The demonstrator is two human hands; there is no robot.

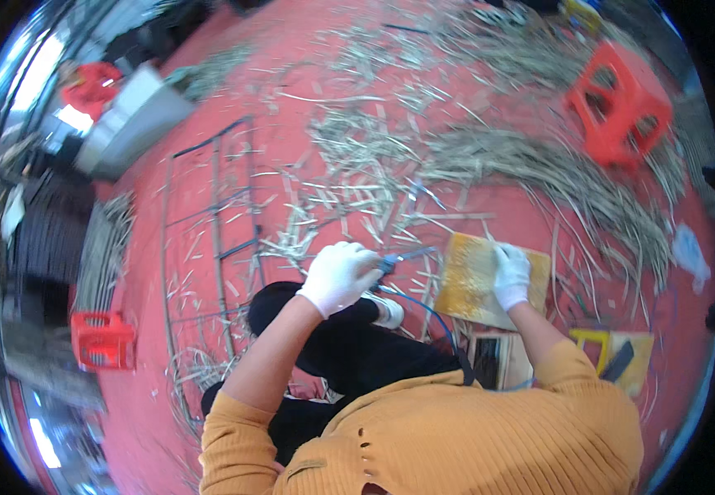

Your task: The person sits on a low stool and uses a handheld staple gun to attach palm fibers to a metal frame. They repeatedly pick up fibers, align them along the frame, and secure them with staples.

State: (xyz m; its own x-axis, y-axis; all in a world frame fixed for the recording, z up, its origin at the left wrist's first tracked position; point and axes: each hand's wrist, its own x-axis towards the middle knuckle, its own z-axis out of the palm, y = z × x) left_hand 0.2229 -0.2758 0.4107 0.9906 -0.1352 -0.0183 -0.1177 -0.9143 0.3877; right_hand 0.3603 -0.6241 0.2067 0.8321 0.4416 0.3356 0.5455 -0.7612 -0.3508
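Observation:
My left hand, in a white glove, is closed round a blue tool with a thin nozzle pointing right. A blue hose curves from the tool back toward my waist. To its right is a square, yellow-stained wooden board. My right hand, also white-gloved, rests on the right part of this board with its fingers stretched toward the far edge. Motion blur softens the tool and the fingertips.
A thin rod frame lies on the red floor at left. Cut strips and long bundles cover the far floor. Red stools stand at both sides. A wooden box is near my right elbow. Another person is far left.

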